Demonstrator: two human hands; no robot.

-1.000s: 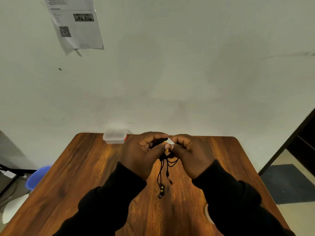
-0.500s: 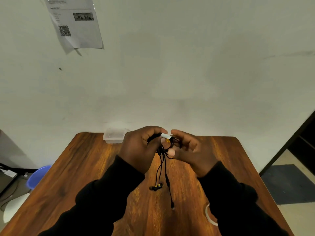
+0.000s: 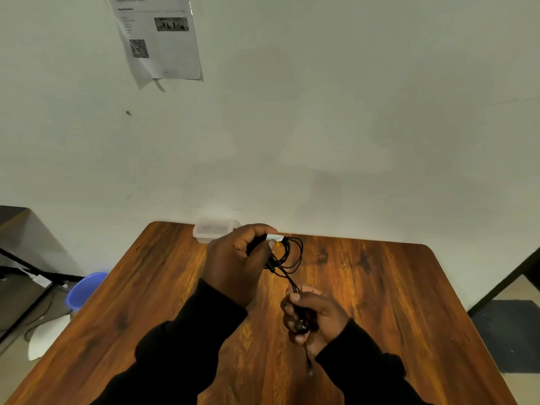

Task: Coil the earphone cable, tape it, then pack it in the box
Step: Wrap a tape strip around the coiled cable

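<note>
Closest to the camera are two black sleeves (image 3: 187,346) coming in from the bottom edge. The right hand (image 3: 317,315) sits low over the wooden table (image 3: 380,302), fingers curled in around the loose ends of the black earphone cable (image 3: 289,258). Looks like the earbuds are tucked in that fist, though it's dark in there and hard to make out. A short tail of cable dangles out below the hand too.

From there the strands run up and to the left, pulled fairly straight, into a small bundle of loops held by the left hand (image 3: 236,264). That hand is raised above the table, thumb and fingertips pinched tight on the coil right where a small white piece of tape (image 3: 275,237) sticks out (whether it's wrapped all the way round, I can't tell). A couple of loops bulge out to the right of the pinch, hanging free in the air.

Just behind the left hand, at the far edge of the table against the wall, sits the clear plastic box (image 3: 214,229), lid on by the look of it. The cable isn't touching it.

Further off: a blue bucket (image 3: 86,289) on the floor to the left, and a printed sheet with a QR code (image 3: 157,39) stuck high up on the pale wall.
</note>
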